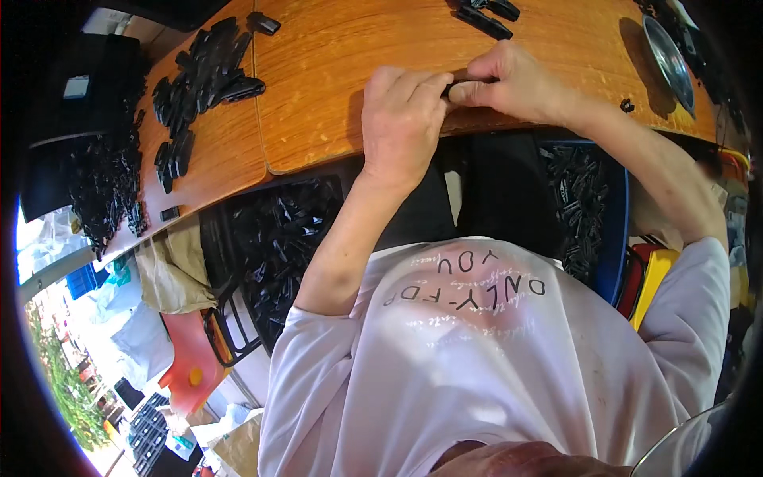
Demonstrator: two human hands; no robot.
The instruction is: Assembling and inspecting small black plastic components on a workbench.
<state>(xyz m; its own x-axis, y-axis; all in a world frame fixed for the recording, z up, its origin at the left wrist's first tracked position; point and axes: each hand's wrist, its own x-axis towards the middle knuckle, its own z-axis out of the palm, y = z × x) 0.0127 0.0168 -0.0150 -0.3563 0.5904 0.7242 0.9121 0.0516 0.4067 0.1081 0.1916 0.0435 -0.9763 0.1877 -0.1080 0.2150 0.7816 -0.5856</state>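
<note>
Head view: black part (pixel 451 86) held between left hand (pixel 404 119) and right hand (pixel 513 86).

Left of the hands (pixel 401 119), open tabletop (pixel 314 87) reaches heaped black parts (pixel 208 67).

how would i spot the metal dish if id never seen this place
Start at the wooden table across the top and follow it to the right, past the right hand. Near that edge is a round metal dish. Its shiny silver surface sets it apart from the small black piece nearby.
</note>
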